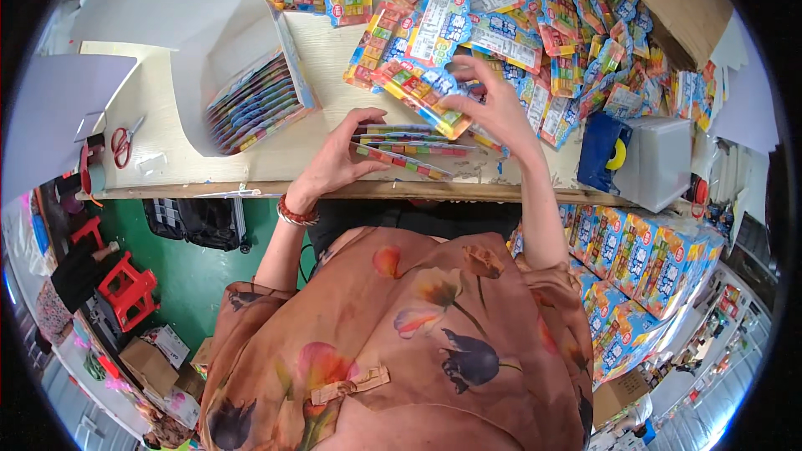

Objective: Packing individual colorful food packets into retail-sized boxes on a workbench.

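The person wears a loose, brownish-orange top [401,317] printed with tulip-like flowers in orange, pink, yellow and dark blue-grey, with a small tan strip [351,386] near the neckline. A reddish-brown and whitish bracelet [298,215] circles the left wrist.

2 hands [501,110]; L: 3+ held pks [405,164], R: min. 1; 1 desk [322,46]; 1 open box [190,108] w/ approx. 10 boxed pks [255,107]; loose pks [555,33] too many to ct.; 1 pr scissors [128,140]; 2 red stools [125,291]; 1 blk suitcase [210,221]; 1 blue tape dispenser [600,153].
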`<control>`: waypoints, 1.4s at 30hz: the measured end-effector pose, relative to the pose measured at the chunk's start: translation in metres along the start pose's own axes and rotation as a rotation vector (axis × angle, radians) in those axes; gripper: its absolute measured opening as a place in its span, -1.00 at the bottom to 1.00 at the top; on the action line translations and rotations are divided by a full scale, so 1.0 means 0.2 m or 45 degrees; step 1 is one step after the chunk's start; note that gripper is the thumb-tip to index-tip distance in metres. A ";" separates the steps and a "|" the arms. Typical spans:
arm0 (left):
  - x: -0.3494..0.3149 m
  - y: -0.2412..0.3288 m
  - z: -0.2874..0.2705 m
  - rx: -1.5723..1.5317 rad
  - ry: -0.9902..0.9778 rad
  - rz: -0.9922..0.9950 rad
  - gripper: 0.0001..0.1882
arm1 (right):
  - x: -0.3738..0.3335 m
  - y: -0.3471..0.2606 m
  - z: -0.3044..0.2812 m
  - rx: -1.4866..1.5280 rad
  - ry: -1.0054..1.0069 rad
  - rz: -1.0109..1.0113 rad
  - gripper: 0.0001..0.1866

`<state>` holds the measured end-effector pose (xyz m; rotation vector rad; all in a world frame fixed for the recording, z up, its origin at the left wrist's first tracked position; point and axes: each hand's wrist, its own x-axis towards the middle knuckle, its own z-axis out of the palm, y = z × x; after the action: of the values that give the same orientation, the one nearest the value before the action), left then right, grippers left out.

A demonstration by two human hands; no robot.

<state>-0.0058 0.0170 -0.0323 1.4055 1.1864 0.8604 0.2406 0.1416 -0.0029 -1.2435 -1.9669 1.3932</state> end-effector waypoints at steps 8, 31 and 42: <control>0.03 -0.03 0.08 0.049 0.042 0.149 -0.22 | 0.01 -0.05 0.01 0.607 0.025 0.033 -0.42; 0.02 -0.05 0.09 0.235 0.366 0.236 0.31 | -0.21 -0.04 0.23 0.333 0.206 -0.128 -0.76; 0.02 0.04 0.05 0.154 -0.054 0.192 -0.44 | -0.28 0.01 -0.03 -0.507 0.386 -0.309 -0.53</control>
<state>0.0057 0.0193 -0.0272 1.6203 1.1263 0.8704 0.2751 0.0973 0.0061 -1.2391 -2.1466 0.6708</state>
